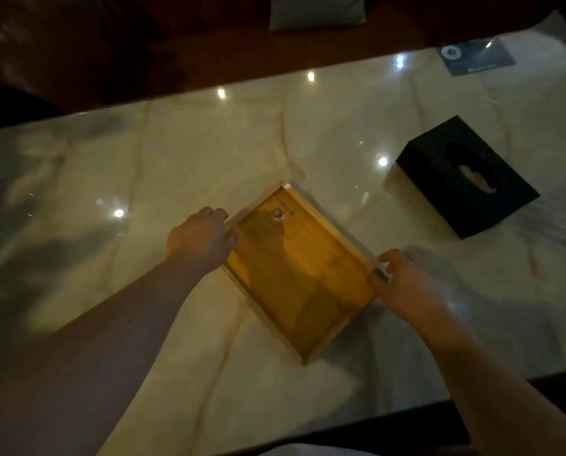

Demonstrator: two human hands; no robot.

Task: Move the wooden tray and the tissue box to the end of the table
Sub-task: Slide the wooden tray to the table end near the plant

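on the pale marble table (183,153) lies the wooden tray (299,274), turned at an angle. left hand (201,238) covers its left rim, fingers curled at the edge; whether they clench it i cannot tell. right hand (403,284) pinches the right rim, thumb inside. black tissue box (466,176) sits apart, farther right. a small printed mark on the tray floor and a blue card (475,57) at the far edge are too blurred to read.

One head-worn view looks steeply down, close over the marble table (209,153).
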